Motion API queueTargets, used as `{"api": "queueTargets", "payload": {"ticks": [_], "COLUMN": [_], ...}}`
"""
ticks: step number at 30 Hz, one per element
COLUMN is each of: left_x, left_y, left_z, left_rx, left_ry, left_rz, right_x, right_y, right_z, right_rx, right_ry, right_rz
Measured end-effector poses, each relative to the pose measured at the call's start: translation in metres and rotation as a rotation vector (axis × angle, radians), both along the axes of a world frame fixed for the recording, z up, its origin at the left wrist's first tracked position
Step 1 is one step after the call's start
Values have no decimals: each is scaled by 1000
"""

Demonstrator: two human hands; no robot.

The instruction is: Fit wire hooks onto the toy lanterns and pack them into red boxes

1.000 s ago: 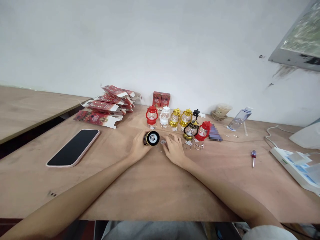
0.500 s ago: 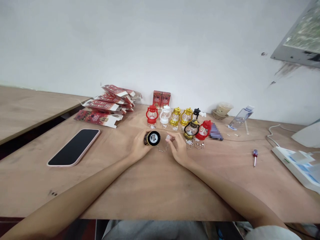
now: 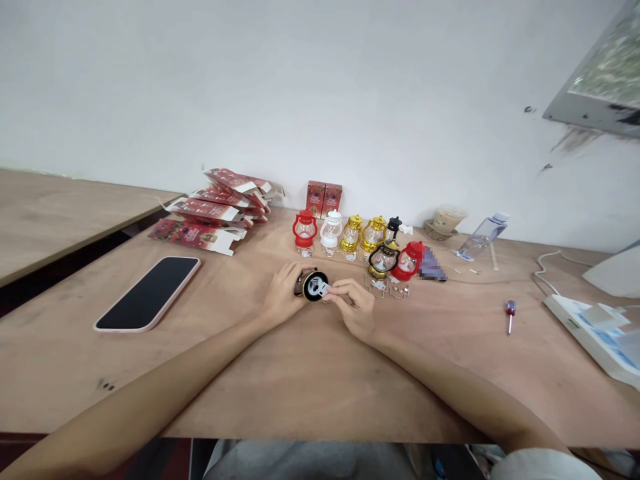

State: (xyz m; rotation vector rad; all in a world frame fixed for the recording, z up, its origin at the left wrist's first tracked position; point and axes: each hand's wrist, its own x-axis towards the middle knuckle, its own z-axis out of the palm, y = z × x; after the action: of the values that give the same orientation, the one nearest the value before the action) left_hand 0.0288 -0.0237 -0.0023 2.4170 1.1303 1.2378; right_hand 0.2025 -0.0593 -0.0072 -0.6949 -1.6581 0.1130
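My left hand (image 3: pixel 281 293) is closed around a small black-and-gold lantern (image 3: pixel 313 283), tipped so its round underside faces me. An open recess shows in its pale base. Pinched in the fingertips of my right hand (image 3: pixel 354 307) is a small white plastic cover (image 3: pixel 325 290), held against or just in front of that base; whether it touches cannot be told. Behind my hands stand more little lanterns: a red lantern (image 3: pixel 305 230), a white lantern (image 3: pixel 331 230), gold ones (image 3: pixel 351 233), a black-and-gold one (image 3: pixel 383 260) and another red one (image 3: pixel 409 260).
Wire handles and small white pieces (image 3: pixel 379 285) lie before the lanterns. Flattened red boxes (image 3: pixel 200 210) are piled at left behind a phone (image 3: pixel 150 293). Two red boxes (image 3: pixel 324 199) stand by the wall. Rightward are a bottle (image 3: pixel 483 237), a cup (image 3: pixel 447 219), a screwdriver (image 3: pixel 510 313) and a power strip (image 3: pixel 590 337).
My right hand has moved left and brought the white cover to the lantern's base. The lantern has shifted slightly right and down in my left hand.
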Motion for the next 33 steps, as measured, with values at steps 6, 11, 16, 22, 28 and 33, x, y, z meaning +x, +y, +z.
{"api": "queueTargets", "payload": {"ticks": [6, 11, 16, 22, 28, 33], "left_x": [0, 1, -1, -1, -1, 0], "left_y": [1, 1, 2, 3, 3, 1], "left_z": [-2, -3, -2, -1, -5, -4], "left_rx": [5, 21, -4, -5, 33, 54], "left_ry": [2, 29, 54, 0, 31, 49], "left_rz": [-4, -9, 39, 30, -31, -85], "right_x": [-1, 1, 6, 6, 6, 7], "right_y": [0, 0, 3, 4, 4, 5], "right_z": [3, 0, -4, -3, -3, -6], "right_rx": [54, 187, 280, 312, 357, 346], "right_ry": [-108, -254, -418, -412, -386, -408], "right_rz": [-44, -37, -34, -73, -140, -114]}}
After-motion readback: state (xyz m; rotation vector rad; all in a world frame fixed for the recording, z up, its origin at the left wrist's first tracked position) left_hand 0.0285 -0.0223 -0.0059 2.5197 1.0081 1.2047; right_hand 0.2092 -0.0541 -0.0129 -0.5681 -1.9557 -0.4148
